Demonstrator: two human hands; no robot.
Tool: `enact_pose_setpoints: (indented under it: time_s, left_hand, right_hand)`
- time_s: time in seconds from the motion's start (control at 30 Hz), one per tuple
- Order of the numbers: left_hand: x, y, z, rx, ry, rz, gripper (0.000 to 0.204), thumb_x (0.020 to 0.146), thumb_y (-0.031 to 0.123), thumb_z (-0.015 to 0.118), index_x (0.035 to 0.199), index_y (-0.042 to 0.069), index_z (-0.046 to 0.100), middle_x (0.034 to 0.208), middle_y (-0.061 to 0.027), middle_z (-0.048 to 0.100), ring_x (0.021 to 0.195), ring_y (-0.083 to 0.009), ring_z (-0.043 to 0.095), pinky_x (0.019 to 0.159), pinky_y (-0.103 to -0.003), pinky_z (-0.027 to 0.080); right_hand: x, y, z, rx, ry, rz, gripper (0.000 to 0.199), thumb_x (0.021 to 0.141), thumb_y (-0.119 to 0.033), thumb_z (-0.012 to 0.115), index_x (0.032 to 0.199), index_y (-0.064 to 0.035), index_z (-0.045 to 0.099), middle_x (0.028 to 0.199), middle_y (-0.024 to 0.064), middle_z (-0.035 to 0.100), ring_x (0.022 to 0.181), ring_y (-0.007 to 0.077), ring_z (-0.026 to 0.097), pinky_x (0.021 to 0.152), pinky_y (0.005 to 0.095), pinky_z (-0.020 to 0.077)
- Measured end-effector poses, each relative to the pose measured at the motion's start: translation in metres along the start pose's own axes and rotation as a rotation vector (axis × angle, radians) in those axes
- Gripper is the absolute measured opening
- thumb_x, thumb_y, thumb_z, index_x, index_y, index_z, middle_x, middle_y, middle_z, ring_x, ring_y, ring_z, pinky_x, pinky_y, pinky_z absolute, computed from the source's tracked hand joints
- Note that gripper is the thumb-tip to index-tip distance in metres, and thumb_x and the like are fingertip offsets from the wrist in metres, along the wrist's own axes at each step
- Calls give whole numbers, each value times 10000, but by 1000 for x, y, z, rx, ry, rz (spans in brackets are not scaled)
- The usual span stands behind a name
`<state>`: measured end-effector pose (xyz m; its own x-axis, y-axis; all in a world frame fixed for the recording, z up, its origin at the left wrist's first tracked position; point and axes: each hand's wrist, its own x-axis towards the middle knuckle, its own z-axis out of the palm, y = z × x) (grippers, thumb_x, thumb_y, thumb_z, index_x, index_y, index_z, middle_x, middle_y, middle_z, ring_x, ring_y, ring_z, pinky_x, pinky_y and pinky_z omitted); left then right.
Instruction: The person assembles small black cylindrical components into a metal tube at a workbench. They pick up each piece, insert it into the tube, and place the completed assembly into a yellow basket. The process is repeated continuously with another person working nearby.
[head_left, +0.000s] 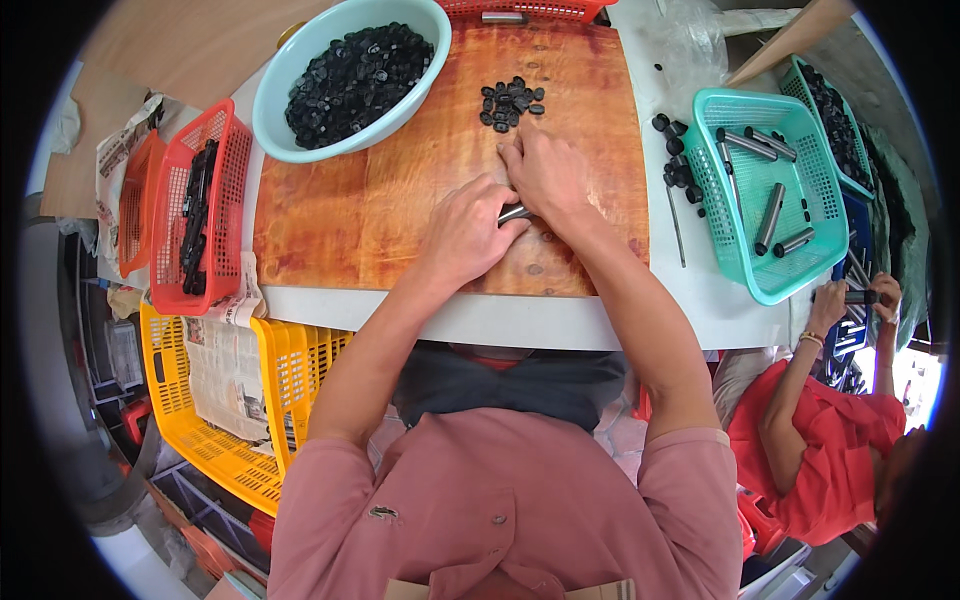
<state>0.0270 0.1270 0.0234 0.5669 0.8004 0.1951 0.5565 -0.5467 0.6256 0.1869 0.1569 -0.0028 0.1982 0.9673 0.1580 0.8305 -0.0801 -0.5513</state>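
Note:
My left hand [468, 228] is closed around a short dark metal tube [515, 213], which lies just above the wooden board [350, 230]. Part of the tube is hidden by my left fingers and my right wrist. My right hand [548, 170] reaches past it, fingertips at the near edge of a small pile of black plastic caps [510, 103]. Its thumb stands apart from the fingers, and I make out nothing between them. At the upper left of the board sits a pale blue basin [275, 125] heaped with more black caps.
A green basket [720, 225] with several metal tubes stands on the right, loose black caps and a thin rod [676, 228] beside it. On the left is a red basket [240, 150] of dark parts, above a yellow crate [215, 440]. Another person [810, 440] handles a tube at the right.

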Motion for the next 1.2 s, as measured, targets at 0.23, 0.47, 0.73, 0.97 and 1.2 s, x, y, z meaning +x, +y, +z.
enact_pose_setpoints:
  time_s: [0.23,0.47,0.73,0.97,1.2]
  left_hand:
    - [-10,2,4,-35,40,46,239,800,107,835,953,-12,695,913,-162,628,837,-376,640,733,-468,515]
    - [-18,9,11,19,86,77,240,790,72,841,937,-1,666,888,-142,604,814,-361,629,718,-457,508]
    - [-8,1,9,37,131,133,282,813,117,836,1024,-1,690,920,-150,660,827,-374,652,745,-459,519]
    - [-6,-14,3,-688,119,-461,266,1002,219,707,1130,-14,719,898,-93,731,742,-201,684,702,-315,554]
    - [-23,-26,-1,-1516,121,-640,400,1109,318,526,1274,-33,625,1018,-114,695,830,-189,684,782,-351,608]
  right_hand:
    - [-12,-1,1,32,27,-27,236,936,-260,707,884,-40,641,816,172,722,767,404,702,753,508,533]
    - [-18,0,0,70,37,-16,217,918,-240,729,887,-48,633,824,166,712,740,384,699,734,491,536]
    - [-7,-5,-13,363,65,194,287,974,-289,682,913,-11,723,837,171,729,762,345,713,724,453,530]
    - [-7,33,11,908,243,173,346,1058,-284,619,896,3,724,652,55,563,614,136,518,588,343,432]
    - [-19,8,-16,864,110,209,266,1034,-224,661,948,23,709,675,18,586,622,96,560,580,301,463]
